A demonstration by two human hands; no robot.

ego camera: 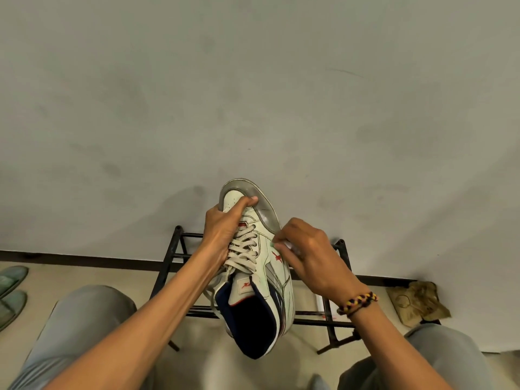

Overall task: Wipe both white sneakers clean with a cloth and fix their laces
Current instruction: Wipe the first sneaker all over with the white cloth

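A white sneaker with red marks, grey trim and a dark navy lining is held up in the air, toe pointing away from me. My left hand grips its forepart, fingers curled over the toe and laces. My right hand presses a small pale cloth, mostly hidden under the fingers, against the sneaker's right side near the red mark. The cream laces are threaded, with loose ends hanging by the collar. Only part of what may be the second sneaker shows on the rack behind my right wrist.
A black metal shoe rack stands against the grey wall behind the sneaker. Green slippers lie on the floor at far left. A crumpled brown paper bag sits at right. My knees in grey trousers frame the bottom.
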